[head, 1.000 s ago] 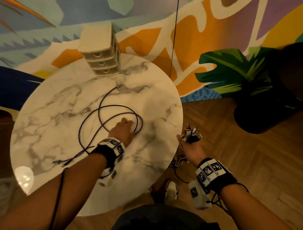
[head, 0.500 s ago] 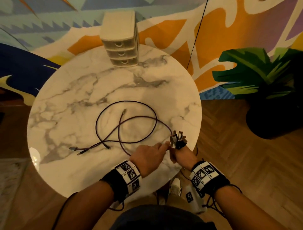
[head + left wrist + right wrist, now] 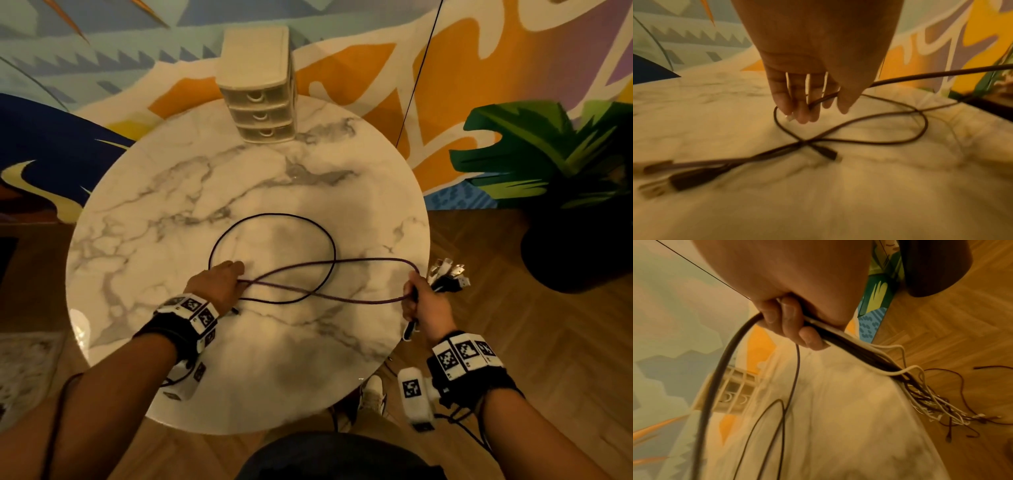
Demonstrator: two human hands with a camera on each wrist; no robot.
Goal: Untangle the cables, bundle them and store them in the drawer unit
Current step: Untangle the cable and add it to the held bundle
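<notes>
Head view, marble worktop (image 3: 144, 219): purple cable (image 3: 274, 219) looped near the drawer unit (image 3: 257, 85). Left hand (image 3: 219, 282) pinching one strand, right hand (image 3: 424, 305) gripping gathered cable bundle (image 3: 448, 274), stretched apart, probably to work loops free.

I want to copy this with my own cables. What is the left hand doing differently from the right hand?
The left hand is low over the marble table, fingers pointing down, with one dark cable between them. The right hand is at the table's edge, fist curled round a bundle of dark and white cables, plug ends sticking out above. Left has a single strand; right grips many. Both hold the same dark cable, stretched between them.
</notes>
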